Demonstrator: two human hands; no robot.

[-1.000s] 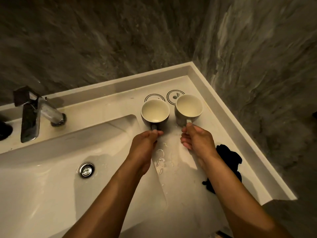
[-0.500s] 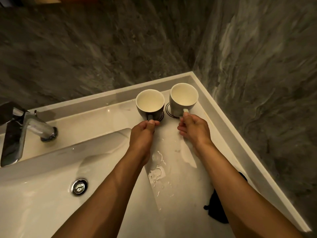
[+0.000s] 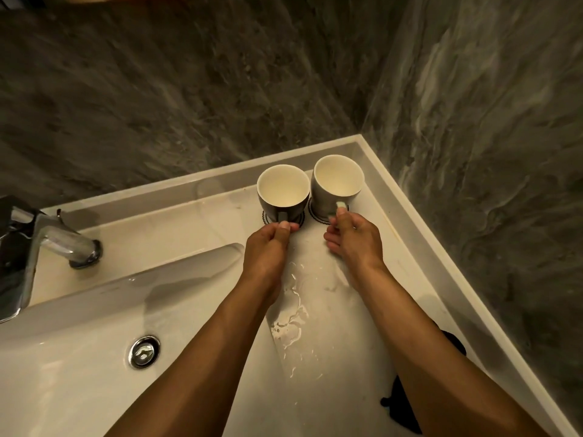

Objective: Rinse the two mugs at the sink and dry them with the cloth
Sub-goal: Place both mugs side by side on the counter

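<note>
Two mugs stand upright, side by side, in the far right corner of the counter (image 3: pixel 189 228). The left mug (image 3: pixel 283 192) and right mug (image 3: pixel 337 184) each sit on a round coaster, apparently to keep them out of the puddle (image 3: pixel 291 323) nearer the sink (image 3: pixel 79 357). The left hand (image 3: pixel 268 244) pinches the left handle; the right hand (image 3: pixel 353 238) pinches the right handle, steadying both. The dark cloth (image 3: pixel 400 402) lies partly hidden under the right forearm.

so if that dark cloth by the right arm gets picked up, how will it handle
The dark cloth lies crumpled in uneven folds on the counter, so it will probably hang limp and weigh little. Water puddles sit nearby, so it may be damp and cling slightly. It is unlikely to roll or break.
</note>
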